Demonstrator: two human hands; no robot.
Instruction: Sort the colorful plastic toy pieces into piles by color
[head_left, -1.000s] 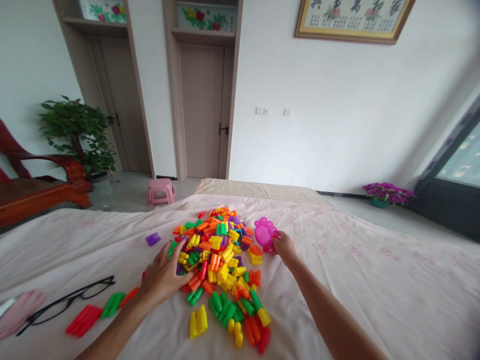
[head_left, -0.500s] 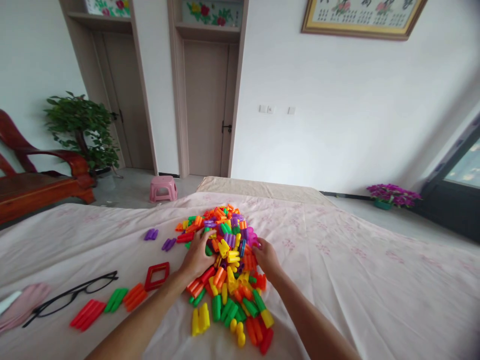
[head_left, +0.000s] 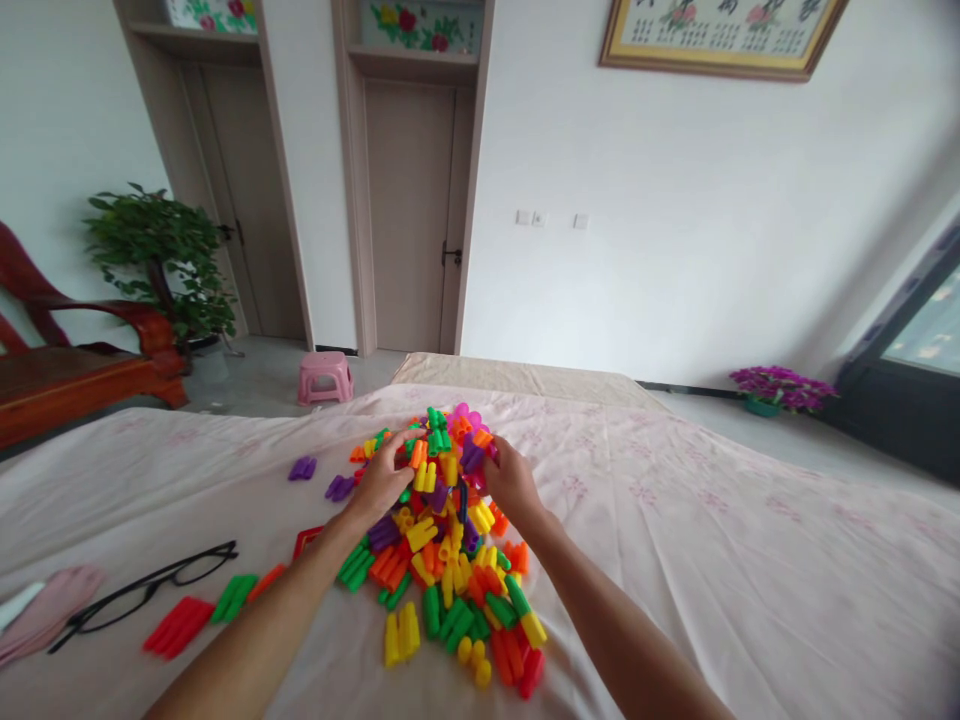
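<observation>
A heap of colourful plastic pieces (head_left: 450, 550) lies on the patterned cloth (head_left: 637, 580). My left hand (head_left: 386, 472) is at the heap's upper left, fingers curled against orange and green pieces. On the upper right, my right hand (head_left: 512, 480) has its fingers bent around pieces beside a purple one (head_left: 472, 453); its fingertips are partly hidden. Pink round-edged pieces (head_left: 466, 415) show at the back of the heap. Left of the heap lie two purple pieces (head_left: 302, 468), and nearer me a red piece (head_left: 178, 627) and a green piece (head_left: 234, 597).
Black glasses (head_left: 146, 592) and a pink cloth item (head_left: 56, 605) lie at the left. Partly behind my left forearm is a red square frame (head_left: 306, 540). Beyond the cloth stand a pink stool (head_left: 325, 378), a wooden chair (head_left: 97, 350) and a plant (head_left: 161, 265).
Both hands have moved slightly away from me, toward the back of the heap. Pieces between them have shifted and piled up, and green ones have spread out at the heap's left side.
</observation>
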